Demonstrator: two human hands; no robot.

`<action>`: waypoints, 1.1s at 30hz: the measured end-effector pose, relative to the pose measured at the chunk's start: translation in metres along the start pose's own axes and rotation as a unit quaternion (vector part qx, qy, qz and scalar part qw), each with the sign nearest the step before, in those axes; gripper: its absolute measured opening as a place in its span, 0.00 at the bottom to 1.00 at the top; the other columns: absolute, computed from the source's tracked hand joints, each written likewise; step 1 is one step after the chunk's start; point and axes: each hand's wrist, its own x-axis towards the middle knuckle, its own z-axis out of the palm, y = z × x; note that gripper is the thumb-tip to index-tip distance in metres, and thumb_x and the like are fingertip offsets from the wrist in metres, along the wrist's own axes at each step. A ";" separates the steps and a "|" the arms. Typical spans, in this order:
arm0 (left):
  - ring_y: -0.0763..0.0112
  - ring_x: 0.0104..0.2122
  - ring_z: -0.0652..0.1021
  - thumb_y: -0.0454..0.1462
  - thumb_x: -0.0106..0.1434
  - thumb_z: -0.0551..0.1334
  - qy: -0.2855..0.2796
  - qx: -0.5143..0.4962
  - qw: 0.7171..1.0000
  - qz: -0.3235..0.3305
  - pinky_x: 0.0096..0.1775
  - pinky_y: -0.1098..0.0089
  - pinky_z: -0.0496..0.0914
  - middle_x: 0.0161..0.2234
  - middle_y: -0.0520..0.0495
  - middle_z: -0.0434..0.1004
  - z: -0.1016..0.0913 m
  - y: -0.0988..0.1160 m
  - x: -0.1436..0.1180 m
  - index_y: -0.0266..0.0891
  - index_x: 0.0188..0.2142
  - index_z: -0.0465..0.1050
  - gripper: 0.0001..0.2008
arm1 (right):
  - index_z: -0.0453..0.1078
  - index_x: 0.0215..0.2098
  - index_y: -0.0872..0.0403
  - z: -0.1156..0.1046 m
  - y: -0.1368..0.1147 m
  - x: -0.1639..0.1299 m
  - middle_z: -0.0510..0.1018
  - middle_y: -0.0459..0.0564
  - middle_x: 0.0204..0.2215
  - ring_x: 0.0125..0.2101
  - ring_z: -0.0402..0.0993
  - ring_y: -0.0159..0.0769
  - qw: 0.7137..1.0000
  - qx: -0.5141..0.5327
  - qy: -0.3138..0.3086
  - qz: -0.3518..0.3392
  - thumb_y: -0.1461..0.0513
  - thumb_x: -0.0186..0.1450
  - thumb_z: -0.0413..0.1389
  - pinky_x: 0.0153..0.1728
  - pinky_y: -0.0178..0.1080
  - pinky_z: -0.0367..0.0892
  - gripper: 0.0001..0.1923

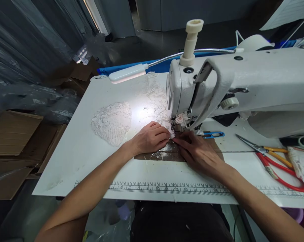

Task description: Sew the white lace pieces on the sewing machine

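Note:
My left hand (153, 137) has its fingers curled together on a small white fabric piece (167, 126) at the needle area of a white sewing machine (258, 79). From the other side, my right hand (198, 151) pinches the near edge of the same piece, its fingertips almost meeting the left ones. A pale pink fabric rosette (181, 118) sits by the presser foot. White lace (155, 95) spreads behind the needle area. Both hands rest over a brown, tape-covered patch (167, 155). The fingertips partly hide the fabric.
A white lace piece (112, 122) lies on the left. A lit lamp (128, 73) hangs over the table. Blue thread snips (213, 134), red-handled scissors (280, 171) and yellow-handled scissors (278, 155) lie right. A printed ruler (167, 189) runs along the front edge. Cardboard boxes (15, 134) stand left.

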 end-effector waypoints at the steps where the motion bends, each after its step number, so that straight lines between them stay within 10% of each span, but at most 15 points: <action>1: 0.73 0.37 0.76 0.34 0.68 0.57 0.000 0.008 1.000 0.003 0.42 0.65 0.70 0.40 0.48 0.79 0.000 0.000 0.000 0.38 0.38 0.72 0.05 | 0.69 0.55 0.53 0.000 0.000 0.000 0.69 0.61 0.44 0.41 0.68 0.47 1.000 0.001 0.003 -0.002 0.66 0.66 0.49 0.41 0.50 0.70 0.19; 23: 0.73 0.35 0.75 0.33 0.68 0.57 0.038 0.043 0.998 0.010 0.42 0.66 0.68 0.40 0.49 0.78 0.003 0.006 0.000 0.38 0.38 0.71 0.04 | 0.68 0.57 0.46 -0.019 0.013 0.019 0.76 0.52 0.42 0.27 0.71 0.33 0.997 -0.017 -0.054 0.058 0.63 0.67 0.47 0.23 0.35 0.60 0.22; 33: 0.72 0.36 0.75 0.34 0.68 0.57 0.029 0.061 0.997 0.031 0.45 0.63 0.68 0.39 0.48 0.78 0.002 0.007 0.000 0.38 0.35 0.71 0.06 | 0.72 0.53 0.49 -0.008 0.011 0.008 0.72 0.56 0.45 0.39 0.71 0.39 0.999 -0.036 0.005 -0.023 0.66 0.66 0.49 0.35 0.40 0.70 0.19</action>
